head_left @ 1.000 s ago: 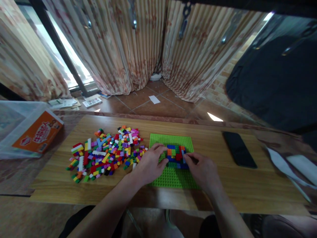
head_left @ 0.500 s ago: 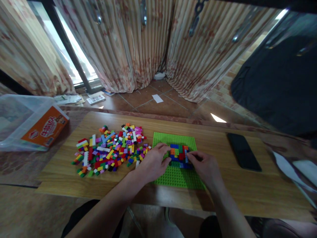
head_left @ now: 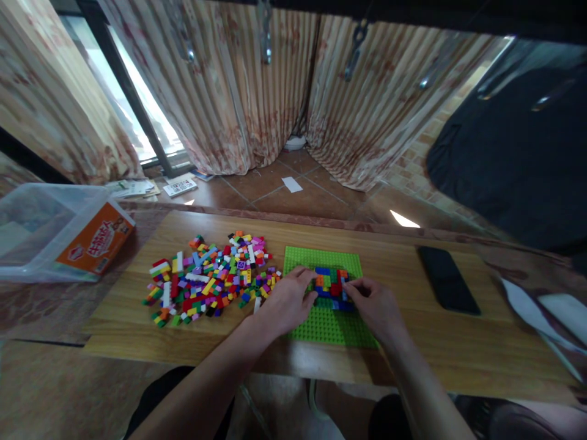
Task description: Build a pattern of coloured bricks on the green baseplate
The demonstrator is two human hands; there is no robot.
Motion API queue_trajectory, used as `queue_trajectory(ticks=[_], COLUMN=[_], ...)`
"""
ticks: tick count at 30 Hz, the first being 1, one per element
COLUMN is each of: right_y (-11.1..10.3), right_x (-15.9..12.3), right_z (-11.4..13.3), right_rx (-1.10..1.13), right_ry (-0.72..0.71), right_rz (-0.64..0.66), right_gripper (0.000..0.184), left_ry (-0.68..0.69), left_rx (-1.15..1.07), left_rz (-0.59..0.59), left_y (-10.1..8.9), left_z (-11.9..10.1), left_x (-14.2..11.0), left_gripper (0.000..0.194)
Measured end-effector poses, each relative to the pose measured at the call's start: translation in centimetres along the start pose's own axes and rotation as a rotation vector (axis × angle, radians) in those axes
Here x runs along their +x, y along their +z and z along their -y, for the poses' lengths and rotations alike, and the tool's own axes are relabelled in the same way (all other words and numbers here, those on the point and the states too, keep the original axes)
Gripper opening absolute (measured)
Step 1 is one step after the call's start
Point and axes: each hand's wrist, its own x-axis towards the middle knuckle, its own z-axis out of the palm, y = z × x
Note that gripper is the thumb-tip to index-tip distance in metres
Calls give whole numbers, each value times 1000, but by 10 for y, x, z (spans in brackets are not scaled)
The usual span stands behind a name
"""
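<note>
A low build of toy bricks (head_left: 326,282) in red, blue, green, orange and yellow sits on a green baseplate (head_left: 321,330). At its left edge is my left hand (head_left: 287,302), thumb and forefinger apart, the tips at or against the bricks. My right hand (head_left: 376,307) pinches at the right edge of the build, where a small light-blue brick (head_left: 344,289) partly shows by the fingertips. The fingers hide much of what they pinch. Blue bricks (head_left: 342,305) extend along the near right side of the build.
Left of the baseplate, many loose bricks (head_left: 208,284) are spread over the wooden table (head_left: 220,347). A clear plastic box (head_left: 41,208) with an orange label stands beyond the table's left end. A black phone (head_left: 448,280) and white paper (head_left: 534,311) lie to the right.
The camera view has shifted slightly. Both hands stay at the brick build, with the right fingertips still pinched at its right edge; no brick has plainly moved.
</note>
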Motion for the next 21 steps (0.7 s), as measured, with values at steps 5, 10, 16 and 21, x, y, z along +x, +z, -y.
queue_trajectory(ticks=[5, 10, 16, 21], right_y=[-5, -13, -13, -13], right_x=[2, 4, 5, 5], right_z=[-4, -6, -6, -5], right_rx=[53, 143, 109, 29], right_ry=[-16, 81, 45, 13], right_rz=[56, 115, 168, 150], right_gripper=[37, 45, 35, 35], left_ry=[-20, -35, -27, -18], left_rx=[-12, -24, -27, -10], left_rz=[15, 9, 19, 7], left_y=[1, 1, 1, 2], left_z=[0, 0, 2, 2], left_x=[-1, -1, -1, -2], left_gripper=[33, 33, 34, 35])
